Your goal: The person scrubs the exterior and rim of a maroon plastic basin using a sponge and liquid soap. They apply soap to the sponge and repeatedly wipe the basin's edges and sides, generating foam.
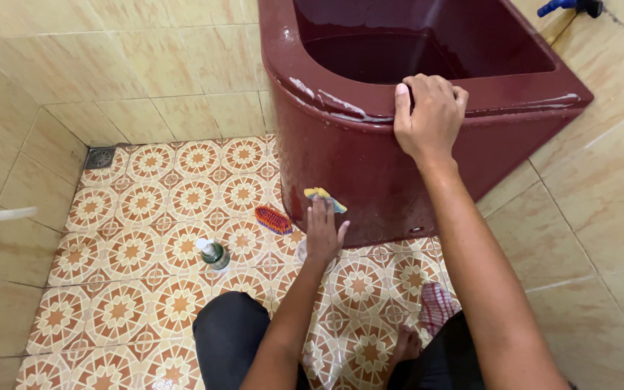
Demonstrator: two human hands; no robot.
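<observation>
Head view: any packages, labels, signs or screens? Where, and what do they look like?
Bottle: the only package; stands upright on the patterned floor tiles, left of the left hand; small, clear with green contents, white cap; any label too small to tell.
No signs or screens.
</observation>
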